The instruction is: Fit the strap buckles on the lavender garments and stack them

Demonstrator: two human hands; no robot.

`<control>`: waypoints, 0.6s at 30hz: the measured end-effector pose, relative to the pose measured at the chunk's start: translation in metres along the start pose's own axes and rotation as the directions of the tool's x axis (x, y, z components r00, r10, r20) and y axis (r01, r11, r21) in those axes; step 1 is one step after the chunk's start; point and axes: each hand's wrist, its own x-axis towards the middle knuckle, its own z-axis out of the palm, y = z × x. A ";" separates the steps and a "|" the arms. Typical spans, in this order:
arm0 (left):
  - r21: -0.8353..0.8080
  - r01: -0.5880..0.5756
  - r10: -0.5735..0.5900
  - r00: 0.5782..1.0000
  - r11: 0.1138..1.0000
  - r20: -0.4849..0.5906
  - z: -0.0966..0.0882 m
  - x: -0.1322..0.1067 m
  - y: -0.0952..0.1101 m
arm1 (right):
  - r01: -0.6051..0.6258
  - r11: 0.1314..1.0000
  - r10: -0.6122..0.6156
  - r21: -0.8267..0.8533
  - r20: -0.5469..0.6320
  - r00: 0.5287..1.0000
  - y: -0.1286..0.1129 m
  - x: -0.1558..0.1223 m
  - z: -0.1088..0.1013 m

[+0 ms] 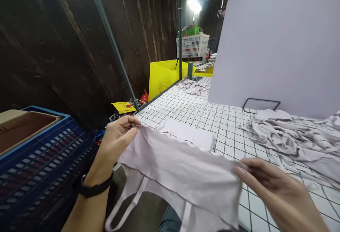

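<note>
A pale lilac camisole (183,166) is stretched between my two hands over the table's near edge, its thin straps hanging downward. At its upper left corner my left hand (120,134) pinches the edge between thumb and fingers. My right hand (268,182) grips the opposite corner the same way, slightly blurred. Behind the camisole, a folded pale cloth stack (188,133) lies on the table, partly covered by it.
The table (228,125) has a white, black-checked cover. Loose pale garments (292,138) lie at right below a large lilac board (276,40); more garments (195,86) lie further back. A blue crate (47,154) stands at left, a yellow bin (162,78) beyond the table's edge.
</note>
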 end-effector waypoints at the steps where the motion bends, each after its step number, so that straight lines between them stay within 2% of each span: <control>1: 0.028 0.016 -0.017 0.999 0.999 0.034 0.005 0.014 -0.014 | -0.050 0.999 0.051 -0.011 0.083 0.995 0.001 0.015 0.016; 3: 0.107 0.048 -0.061 0.991 0.993 0.123 0.024 0.044 -0.045 | -0.073 0.997 0.075 -0.022 0.130 0.989 0.010 0.047 0.043; 5: 0.224 0.072 -0.120 0.971 0.972 0.209 0.052 0.071 -0.073 | -0.037 0.992 0.048 -0.120 0.098 0.994 0.025 0.074 0.062; 8: 0.312 0.088 -0.167 0.957 0.946 0.236 0.094 0.102 -0.106 | 0.039 0.949 -0.031 -0.312 0.030 0.999 0.048 0.100 0.075; 10: 0.380 0.089 -0.192 0.951 0.921 0.241 0.115 0.115 -0.119 | 0.056 0.931 -0.059 -0.361 0.002 0.998 0.059 0.111 0.079; 14: 0.494 0.072 -0.223 0.941 0.866 0.254 0.142 0.124 -0.128 | 0.068 0.922 -0.104 -0.381 -0.074 0.992 0.070 0.127 0.088; 18: 0.571 0.030 -0.237 0.926 0.821 0.292 0.154 0.114 -0.115 | 0.097 0.904 -0.159 -0.417 -0.118 0.980 0.074 0.127 0.091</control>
